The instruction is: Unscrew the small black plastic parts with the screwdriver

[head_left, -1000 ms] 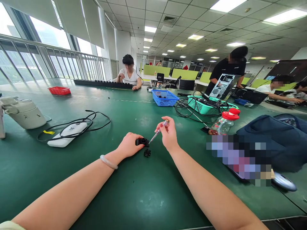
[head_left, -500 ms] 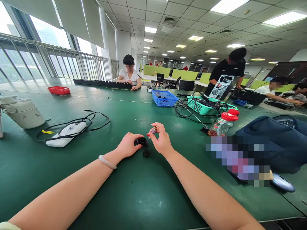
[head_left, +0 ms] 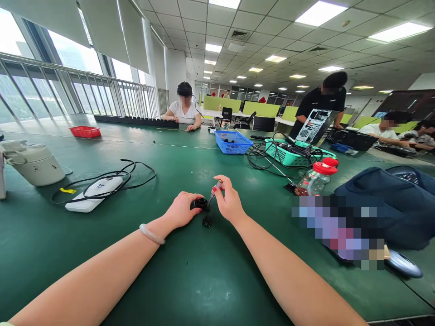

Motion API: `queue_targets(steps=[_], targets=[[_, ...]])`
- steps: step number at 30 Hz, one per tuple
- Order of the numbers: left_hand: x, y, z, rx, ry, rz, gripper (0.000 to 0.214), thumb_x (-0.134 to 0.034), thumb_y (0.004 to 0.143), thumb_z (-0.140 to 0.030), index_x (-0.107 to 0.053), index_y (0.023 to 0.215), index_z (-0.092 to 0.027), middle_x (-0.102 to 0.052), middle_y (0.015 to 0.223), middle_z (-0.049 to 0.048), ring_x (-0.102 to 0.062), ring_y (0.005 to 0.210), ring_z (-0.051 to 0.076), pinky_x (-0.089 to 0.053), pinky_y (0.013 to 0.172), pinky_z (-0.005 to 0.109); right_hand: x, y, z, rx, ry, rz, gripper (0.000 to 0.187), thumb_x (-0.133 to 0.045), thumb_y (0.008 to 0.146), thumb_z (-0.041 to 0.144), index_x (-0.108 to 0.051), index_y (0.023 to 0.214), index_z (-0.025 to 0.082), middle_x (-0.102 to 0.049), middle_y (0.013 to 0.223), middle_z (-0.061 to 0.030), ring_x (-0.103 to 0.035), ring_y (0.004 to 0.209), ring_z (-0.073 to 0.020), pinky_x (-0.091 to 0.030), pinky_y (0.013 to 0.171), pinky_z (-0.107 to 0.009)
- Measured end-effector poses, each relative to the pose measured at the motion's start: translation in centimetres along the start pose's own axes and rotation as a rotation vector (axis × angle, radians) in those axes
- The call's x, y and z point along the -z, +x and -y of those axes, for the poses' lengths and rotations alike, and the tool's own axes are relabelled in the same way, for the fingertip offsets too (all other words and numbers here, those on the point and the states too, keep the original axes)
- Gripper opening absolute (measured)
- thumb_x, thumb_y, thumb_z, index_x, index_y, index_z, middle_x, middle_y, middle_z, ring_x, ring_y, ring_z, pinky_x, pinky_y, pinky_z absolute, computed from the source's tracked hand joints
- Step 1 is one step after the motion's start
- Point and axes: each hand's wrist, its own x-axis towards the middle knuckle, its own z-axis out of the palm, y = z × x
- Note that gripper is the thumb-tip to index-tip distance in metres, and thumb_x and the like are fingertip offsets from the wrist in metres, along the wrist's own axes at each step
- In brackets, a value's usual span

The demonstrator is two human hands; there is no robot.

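On the bench (head_left: 210, 267), a small part (head_left: 207, 221) lay nearer you than the piece (head_left: 203, 204) in your left hand (head_left: 181, 209). A flat device (head_left: 97, 190) lay to your left, a jar (head_left: 314, 180) and bag (head_left: 390, 206) to your right, a basket (head_left: 234, 147) farther back.

Bright, daylight from tall glass windows (head_left: 71, 49) at left, white rectangular ceiling lights (head_left: 321, 13) blown out, soft glare on smooth green tabletop (head_left: 210, 276), wide-angle stretch at edges, small black part (head_left: 207, 221) too dark for detail, pixelated patches right
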Motion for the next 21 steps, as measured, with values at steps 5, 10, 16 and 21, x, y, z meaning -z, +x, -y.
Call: queue_targets(steps=[5,10,16,21], targets=[[0.2,-0.1,-0.5,-0.006,0.039,0.018,0.039,-0.057,0.082,-0.027,-0.060,0.120,-0.025,-0.065,0.115,0.0045,-0.050,0.116,0.027,-0.039,0.106,0.043,0.5,0.7,-1.4,-0.274,0.025,-0.059,0.031,-0.050,0.086,0.045,-0.046,0.109,0.025,-0.057,0.066,0.0041,-0.060,0.062,-0.0177,-0.046,0.066,-0.031],[0.3,-0.2,-0.8,-0.011,0.066,0.016,0.037,-0.057,0.083,-0.027,-0.060,0.120,-0.025,-0.065,0.116,0.0042,-0.050,0.115,0.027,-0.040,0.104,0.043,0.7,0.8,-1.7,-0.302,0.016,-0.075,0.030,-0.052,0.085,0.046,-0.045,0.105,0.024,-0.056,0.063,0.0052,-0.058,0.060,-0.0169,-0.044,0.062,-0.029],[0.1,-0.1,-0.7,-0.050,0.150,-0.001,0.038,-0.058,0.085,-0.028,-0.058,0.122,-0.023,-0.066,0.116,0.0062,-0.050,0.113,0.027,-0.040,0.102,0.044,0.2,0.2,0.1,-0.008,-0.102,-0.022,0.023,-0.051,0.087,0.038,-0.048,0.106,0.024,-0.060,0.076,0.0013,-0.060,0.069,-0.0162,-0.045,0.068,-0.028],[-0.2,-0.2,-0.2,-0.133,0.223,-0.042,0.043,-0.062,0.083,-0.028,-0.055,0.125,-0.024,-0.067,0.110,0.0067,-0.050,0.110,0.027,-0.041,0.099,0.044,-0.5,-0.1,1.0,0.144,-0.076,0.015,0.018,-0.053,0.086,0.034,-0.050,0.101,0.024,-0.060,0.080,0.0004,-0.059,0.069,-0.0145,-0.047,0.072,-0.028]])
